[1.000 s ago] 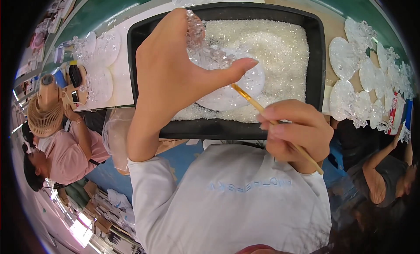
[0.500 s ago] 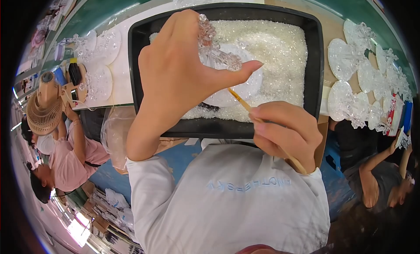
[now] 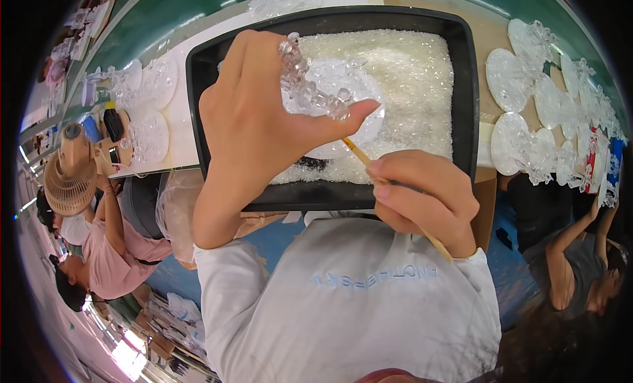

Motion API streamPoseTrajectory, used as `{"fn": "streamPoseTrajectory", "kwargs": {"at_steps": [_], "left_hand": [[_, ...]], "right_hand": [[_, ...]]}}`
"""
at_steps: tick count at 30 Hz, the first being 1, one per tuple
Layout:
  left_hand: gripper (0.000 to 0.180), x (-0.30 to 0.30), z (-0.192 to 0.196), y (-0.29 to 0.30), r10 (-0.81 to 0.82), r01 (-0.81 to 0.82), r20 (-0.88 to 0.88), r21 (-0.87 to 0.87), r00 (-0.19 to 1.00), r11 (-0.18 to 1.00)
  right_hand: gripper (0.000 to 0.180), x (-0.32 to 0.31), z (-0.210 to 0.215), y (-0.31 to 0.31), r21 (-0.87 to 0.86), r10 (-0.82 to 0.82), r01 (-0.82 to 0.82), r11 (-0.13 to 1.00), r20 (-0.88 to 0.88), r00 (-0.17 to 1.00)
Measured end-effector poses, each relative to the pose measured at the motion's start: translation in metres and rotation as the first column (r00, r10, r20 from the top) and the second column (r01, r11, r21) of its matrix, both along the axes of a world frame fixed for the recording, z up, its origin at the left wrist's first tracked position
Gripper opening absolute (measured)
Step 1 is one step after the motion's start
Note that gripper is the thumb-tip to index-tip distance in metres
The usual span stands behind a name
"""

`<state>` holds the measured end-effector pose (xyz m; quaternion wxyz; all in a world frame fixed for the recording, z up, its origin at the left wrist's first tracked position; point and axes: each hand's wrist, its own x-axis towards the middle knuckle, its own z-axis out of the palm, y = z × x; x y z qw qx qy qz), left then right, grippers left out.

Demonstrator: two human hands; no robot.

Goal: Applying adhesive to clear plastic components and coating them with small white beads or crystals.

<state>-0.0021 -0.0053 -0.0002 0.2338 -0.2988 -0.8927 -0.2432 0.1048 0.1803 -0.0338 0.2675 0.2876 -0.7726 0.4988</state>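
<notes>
My left hand (image 3: 260,109) is closed around a clear figurine (image 3: 313,93) of beaded, glassy parts, its thumb stretched along the lower side. Behind the figurine shows a round whitish disc (image 3: 366,96), which looks like its base; where the two join is partly hidden by my fingers. In a pinch grip, my right hand (image 3: 428,198) has a thin paintbrush (image 3: 358,152) with a yellowish handle. The brush's tip end lies just under my left thumb, its bristles hidden there. Both hands are over a black tray (image 3: 465,106) filled with glittering white granules (image 3: 419,86).
Clear ornaments on round bases (image 3: 508,80) stand crowded at the right, more (image 3: 148,136) at the left. A beige fan (image 3: 71,178) is at the far left. Co-workers sit on both sides, one in a pink shirt (image 3: 128,251), one in dark clothes (image 3: 573,271).
The figurine in my left hand has shifted slightly left and tilted, so more of the disc's upper part shows. My right hand keeps its pinch on the paintbrush, nearly in place.
</notes>
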Motion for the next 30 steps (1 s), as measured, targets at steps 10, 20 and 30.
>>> {"fn": "streamPoseTrajectory", "kwargs": {"at_steps": [10, 20, 30], "left_hand": [[0.06, 0.005, -0.002, -0.019, -0.419, 0.411, 0.015, 0.158, 0.908, 0.898], [0.07, -0.003, 0.002, -0.024, -0.674, 0.666, 0.026, 0.134, 0.738, 0.734], [0.06, 0.0, -0.004, -0.019, -0.684, 0.674, -0.014, 0.188, 0.729, 0.715]], "right_hand": [[0.02, 0.006, -0.005, 0.022, -0.353, -0.151, 0.13, 0.927, -0.033, 0.988], [0.025, -0.005, -0.005, 0.018, -0.264, -0.053, 0.073, 0.962, 0.084, 0.995], [0.029, -0.008, -0.005, 0.01, -0.267, -0.053, 0.069, 0.961, 0.064, 0.997]]}}
